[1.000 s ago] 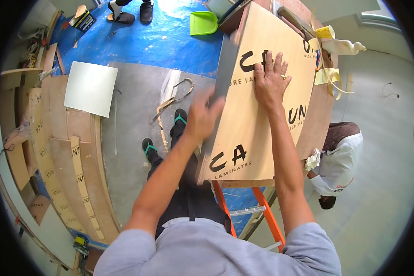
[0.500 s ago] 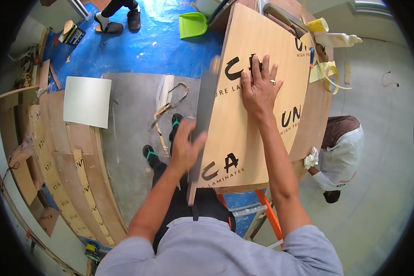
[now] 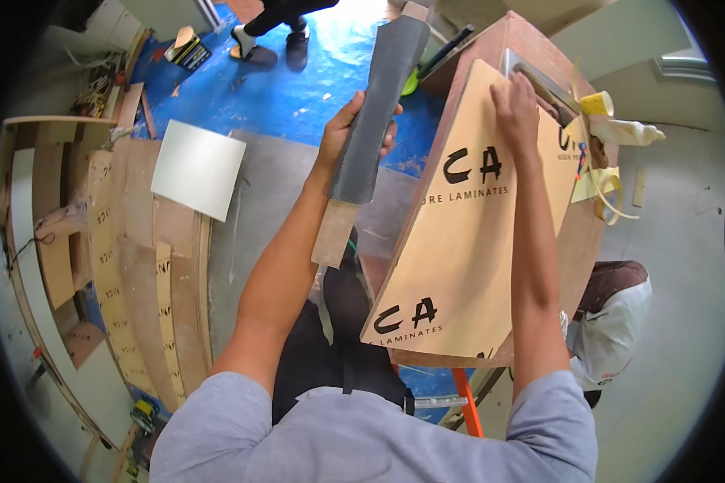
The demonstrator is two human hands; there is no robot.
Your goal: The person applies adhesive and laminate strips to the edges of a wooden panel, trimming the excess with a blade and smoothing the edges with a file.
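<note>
The laminate sheet point(image 3: 467, 241) is tan with black lettering. Left of it, the strip point(image 3: 374, 113) is dark grey with a brown lower end. Beyond it, the floor covering point(image 3: 298, 88) is bright blue.

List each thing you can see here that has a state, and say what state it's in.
Left hand: closed around a long dark strip, held up off the work.
Dark strip: lifted, tilted, free of the sheet.
Right hand: flat, pressing the sheet's top edge.
Laminate sheet: lying printed side up on a brown board.
Tape roll: hanging at the board's right edge.
White panel: flat on the floor.
</note>
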